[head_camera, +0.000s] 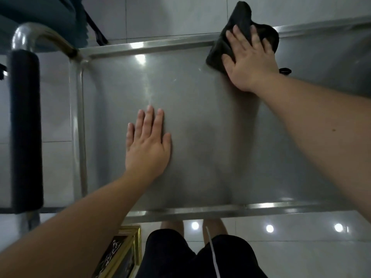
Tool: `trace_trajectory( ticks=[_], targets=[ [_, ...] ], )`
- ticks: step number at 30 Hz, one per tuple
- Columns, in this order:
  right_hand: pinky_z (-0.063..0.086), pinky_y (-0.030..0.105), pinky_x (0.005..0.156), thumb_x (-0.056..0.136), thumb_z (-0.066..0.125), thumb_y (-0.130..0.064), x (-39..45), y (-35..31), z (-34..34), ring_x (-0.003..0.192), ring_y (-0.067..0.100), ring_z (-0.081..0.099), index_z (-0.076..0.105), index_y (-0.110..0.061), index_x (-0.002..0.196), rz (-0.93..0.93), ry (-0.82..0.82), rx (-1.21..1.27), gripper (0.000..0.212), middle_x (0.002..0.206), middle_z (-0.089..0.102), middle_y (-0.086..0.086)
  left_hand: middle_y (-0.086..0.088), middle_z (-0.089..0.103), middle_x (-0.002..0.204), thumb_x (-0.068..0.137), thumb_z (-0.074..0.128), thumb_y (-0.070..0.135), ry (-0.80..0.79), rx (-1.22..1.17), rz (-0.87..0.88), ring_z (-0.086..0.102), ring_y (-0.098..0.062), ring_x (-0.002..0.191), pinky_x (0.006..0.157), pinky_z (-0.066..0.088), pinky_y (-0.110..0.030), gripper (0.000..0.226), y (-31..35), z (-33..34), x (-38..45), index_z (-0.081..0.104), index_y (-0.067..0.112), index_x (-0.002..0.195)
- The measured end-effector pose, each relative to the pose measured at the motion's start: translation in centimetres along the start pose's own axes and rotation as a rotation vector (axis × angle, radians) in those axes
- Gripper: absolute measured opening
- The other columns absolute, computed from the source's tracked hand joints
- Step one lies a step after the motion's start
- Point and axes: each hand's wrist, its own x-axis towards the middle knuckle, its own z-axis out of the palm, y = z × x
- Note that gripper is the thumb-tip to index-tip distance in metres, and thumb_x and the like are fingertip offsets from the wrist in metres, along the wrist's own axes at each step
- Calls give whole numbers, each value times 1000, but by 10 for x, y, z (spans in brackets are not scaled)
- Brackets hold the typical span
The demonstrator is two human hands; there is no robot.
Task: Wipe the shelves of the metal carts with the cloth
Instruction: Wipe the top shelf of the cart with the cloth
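A dark cloth (239, 37) lies on the cart's top shelf (200, 121) at its far rim, pressed under the flat, spread right hand (249, 63). The left hand (147, 145) rests flat, holding nothing. Wiping well likely needs even pressure and overlapping passes toward the near rim.

Single head view, looking steeply down, close over cart shelf (190, 121) and floor.

Your right hand (248, 59) covered the middle of the black cloth (242, 19), so its folds there could not be read. The cart shelf (200, 121) ran off the right edge. The gold-framed object (120, 255) was cut off at the bottom edge.
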Motion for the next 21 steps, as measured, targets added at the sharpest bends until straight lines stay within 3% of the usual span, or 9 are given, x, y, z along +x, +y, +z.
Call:
trace_trajectory(
  ticks=[3,7,10,12,18,21],
  targets=[
    [3,52,128,101,17,-64,-32,-7,10,161,24,-2,12,-34,167,0,-10,12,73,174,5,-14,8,-10,178,108,19,51,9,27,20,-17,-13,162,130,-9,-45,67,-3,13,3,-3,36,169],
    [15,55,127,103,31,-58,-171,-25,57,161,26,10,29,-31,164,-120,-9,-5,67,172,22,-10,8,-14,177,107,15,52,14,3,44,-21,-12,160,130,-9,-47,67,-6,18,5,-8,36,168],
    [24,60,122,106,31,-57,-288,-26,97,161,25,11,27,-33,165,-210,-81,-53,63,172,21,-12,7,-13,177,109,21,49,11,-8,49,-20,-15,161,130,-8,-48,67,-6,18,4,-5,34,169],
    [26,60,122,106,32,-58,-321,-23,108,161,24,11,24,-35,165,-234,-130,-82,64,172,19,-14,6,-12,177,110,26,47,19,-10,48,-19,-16,161,130,-8,-48,68,-6,18,2,-3,32,170],
    [22,58,124,101,39,-60,-232,-37,94,160,25,18,36,-33,161,-203,-33,-87,67,169,28,-11,4,-12,177,109,26,48,33,5,66,-17,-19,162,130,-9,-49,69,-9,23,5,-1,30,170],
    [12,51,127,99,31,-66,-146,-52,71,160,25,15,33,-34,163,-124,28,-64,71,171,26,-10,3,-5,178,109,31,47,75,12,75,-12,-20,163,130,-7,-49,70,-10,27,5,6,28,171]
  ],
)
